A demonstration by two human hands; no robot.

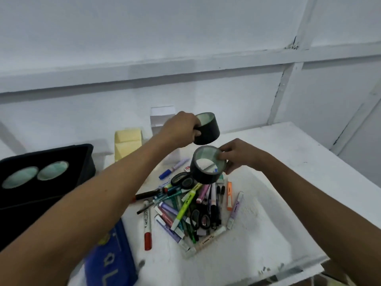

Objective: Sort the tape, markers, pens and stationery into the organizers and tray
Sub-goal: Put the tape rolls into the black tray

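So I've got a black tape roll (206, 131) up in my left hand (181, 129), fingers curled through the core and round the outside, held in the air above the far side of the table. My right hand (239, 154) is pinching the rim of a second black tape roll (207, 165), thumb and fingertips on its near edge, tilted so I look straight through the hole, just over the pile. Two more rolls (36, 175) sit side by side, flat, in the black tray (86, 159) off to my left. Under my hands is the pile of markers and pens (190, 209), a jumble of highlighters in purple, green, orange and pink, with black scissors (201, 218) mixed in and a couple of small tape rolls (182, 180) at the far end. A red-capped whiteboard marker (147, 226) lies beside it, a blue case (111, 256) nearer me. The table (278, 203) is white and scuffed, with a yellow organizer (127, 144) and a white organizer (161, 118) at the back against a white panelled wall (185, 48).
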